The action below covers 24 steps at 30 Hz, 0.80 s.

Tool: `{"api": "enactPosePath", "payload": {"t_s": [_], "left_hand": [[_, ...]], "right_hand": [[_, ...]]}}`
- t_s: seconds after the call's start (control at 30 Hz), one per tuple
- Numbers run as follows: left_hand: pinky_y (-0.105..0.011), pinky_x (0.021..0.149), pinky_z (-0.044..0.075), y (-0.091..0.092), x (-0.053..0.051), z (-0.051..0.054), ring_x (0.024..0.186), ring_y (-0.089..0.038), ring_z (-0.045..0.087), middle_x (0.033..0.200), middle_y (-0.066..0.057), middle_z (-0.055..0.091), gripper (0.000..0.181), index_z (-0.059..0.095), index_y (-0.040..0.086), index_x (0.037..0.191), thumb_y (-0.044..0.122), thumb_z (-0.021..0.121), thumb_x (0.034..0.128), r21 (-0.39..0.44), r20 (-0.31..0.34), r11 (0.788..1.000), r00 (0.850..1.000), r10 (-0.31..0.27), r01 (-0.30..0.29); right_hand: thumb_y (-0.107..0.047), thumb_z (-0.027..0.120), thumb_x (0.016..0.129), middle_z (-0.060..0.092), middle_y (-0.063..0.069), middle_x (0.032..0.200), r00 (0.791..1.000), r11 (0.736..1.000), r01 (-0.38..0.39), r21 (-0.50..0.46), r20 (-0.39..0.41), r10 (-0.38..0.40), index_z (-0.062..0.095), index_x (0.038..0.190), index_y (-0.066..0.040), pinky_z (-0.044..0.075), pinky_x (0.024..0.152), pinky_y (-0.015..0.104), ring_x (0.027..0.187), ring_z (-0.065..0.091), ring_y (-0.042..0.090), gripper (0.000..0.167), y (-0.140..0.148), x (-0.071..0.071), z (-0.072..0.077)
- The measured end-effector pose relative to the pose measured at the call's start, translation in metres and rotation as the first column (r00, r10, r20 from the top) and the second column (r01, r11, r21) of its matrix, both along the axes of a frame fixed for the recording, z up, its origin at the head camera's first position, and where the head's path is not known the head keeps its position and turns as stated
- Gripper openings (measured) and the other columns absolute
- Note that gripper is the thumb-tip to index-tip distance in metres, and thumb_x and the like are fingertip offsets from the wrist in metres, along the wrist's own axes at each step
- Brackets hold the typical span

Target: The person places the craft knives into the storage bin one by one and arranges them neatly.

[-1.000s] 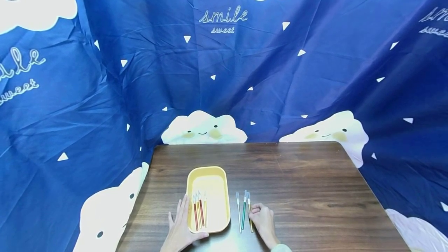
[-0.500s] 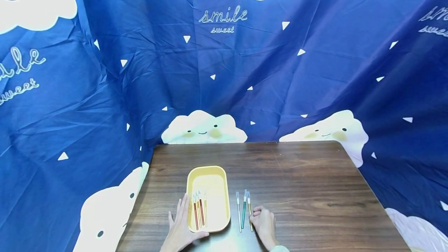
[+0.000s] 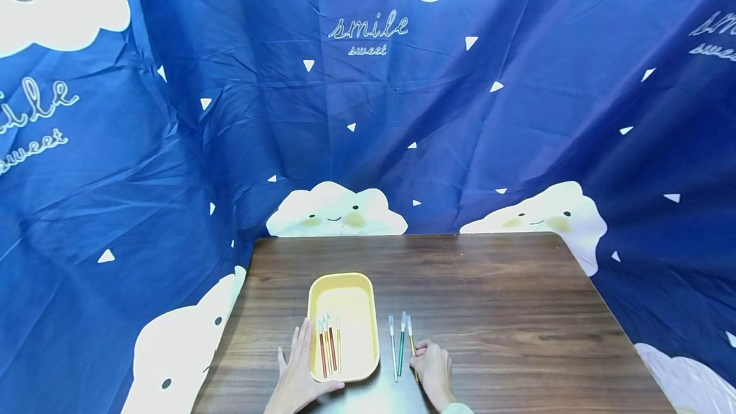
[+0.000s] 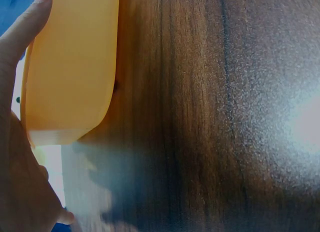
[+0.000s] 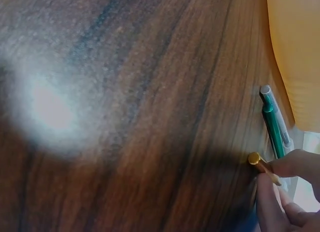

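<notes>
My right hand (image 3: 434, 369) pinches the lower end of a gold pen-shaped craft knife (image 3: 411, 335) between thumb and fingers. In the right wrist view, the gold knife's round end (image 5: 254, 158) pokes out from the fingertips. Left of it on the table lie a green craft knife (image 3: 400, 350) and a silver one (image 3: 393, 350), with clear caps pointing away from me. My left hand (image 3: 297, 375), fingers straight and spread, rests against the left side and near corner of a yellow tray (image 3: 370, 299). Several red and gold knives (image 3: 332, 350) of similar shape lie inside, side by side.
The brown wooden table (image 3: 506, 312) stretches right and back from the hands. A blue curtain (image 3: 437, 101) printed with white clouds hangs behind and beside it. Light glares off the table's near part.
The gold knife's lower end has shifted slightly right with my right hand, so the knife slants more. My left hand and the tray look the same.
</notes>
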<state>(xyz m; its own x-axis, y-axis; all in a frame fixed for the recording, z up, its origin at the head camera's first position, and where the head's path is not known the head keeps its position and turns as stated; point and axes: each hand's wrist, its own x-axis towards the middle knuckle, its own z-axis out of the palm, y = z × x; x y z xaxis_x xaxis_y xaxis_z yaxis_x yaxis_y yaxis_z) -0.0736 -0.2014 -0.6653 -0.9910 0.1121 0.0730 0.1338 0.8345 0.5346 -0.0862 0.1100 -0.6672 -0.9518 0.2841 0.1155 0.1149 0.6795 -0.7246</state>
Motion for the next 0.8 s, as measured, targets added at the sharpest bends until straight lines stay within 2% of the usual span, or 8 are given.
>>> {"api": "enactPosePath", "payload": {"t_s": [0.2,0.33,0.47,0.8], "left_hand": [[-0.089,0.108,0.013,0.002,0.001,0.002,0.154,-0.055,0.023,0.171,-0.025,0.022,0.150,0.013,0.007,0.168,0.078,0.088,0.0598,-0.004,-0.013,1.000,1.000,-0.005,0.005],[-0.088,0.109,0.012,0.002,0.001,0.003,0.154,-0.054,0.022,0.172,-0.025,0.021,0.150,0.011,0.009,0.169,0.079,0.087,0.0607,-0.010,0.006,1.000,1.000,-0.006,0.006],[-0.087,0.110,0.012,0.002,0.001,0.004,0.155,-0.053,0.021,0.172,-0.024,0.020,0.149,0.011,0.008,0.169,0.079,0.087,0.0611,-0.018,0.018,1.000,1.000,-0.006,0.006],[-0.087,0.110,0.012,0.003,0.001,0.007,0.155,-0.054,0.021,0.172,-0.024,0.021,0.148,0.013,0.004,0.168,0.078,0.087,0.0619,-0.015,0.021,1.000,1.000,-0.011,0.011]], "right_hand": [[0.003,0.084,0.062,0.073,-0.002,0.069,1.000,0.999,-0.016,0.028,0.026,0.015,0.074,0.083,-0.005,0.055,0.065,0.044,0.067,0.071,0.024,0.024,0.001,-0.003,-0.001],[0.000,0.085,0.062,0.074,-0.001,0.069,0.999,0.999,-0.026,0.039,0.027,0.025,0.074,0.081,-0.006,0.054,0.065,0.045,0.069,0.072,0.027,0.023,0.002,-0.005,-0.001],[-0.002,0.084,0.062,0.074,-0.002,0.069,0.999,0.999,-0.031,0.028,0.043,0.030,0.073,0.080,-0.007,0.054,0.066,0.045,0.070,0.072,0.028,0.021,0.002,-0.005,0.000],[-0.002,0.081,0.064,0.074,0.000,0.068,0.999,0.999,-0.046,-0.004,0.023,0.046,0.073,0.081,-0.005,0.054,0.063,0.041,0.067,0.071,0.022,0.019,0.002,-0.009,0.009]]}}
